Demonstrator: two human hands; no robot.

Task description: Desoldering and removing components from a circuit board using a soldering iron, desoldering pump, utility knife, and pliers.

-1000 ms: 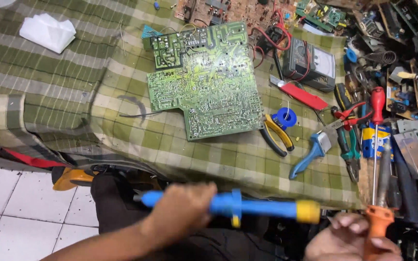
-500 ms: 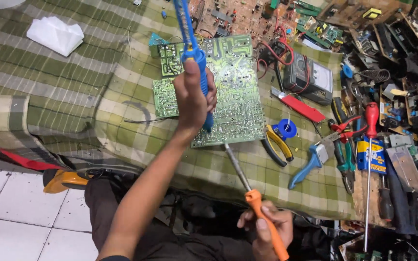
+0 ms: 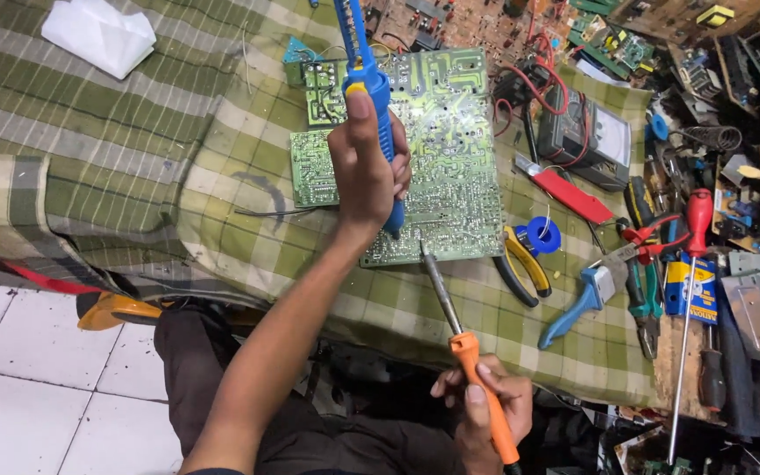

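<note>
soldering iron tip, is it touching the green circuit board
Touching, as far as the head view shows: the soldering iron, held in the right hand, has its metal tip meeting the lower edge of the green circuit board.

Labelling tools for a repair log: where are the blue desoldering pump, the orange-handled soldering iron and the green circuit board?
blue desoldering pump (image 3: 375,97), head view, upper barrel.
orange-handled soldering iron (image 3: 465,347), head view, handle top.
green circuit board (image 3: 450,149), head view, middle.

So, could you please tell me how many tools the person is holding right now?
2. The left hand holds a blue desoldering pump over the green circuit board; the right hand holds an orange-handled soldering iron at the board's near edge.
</note>
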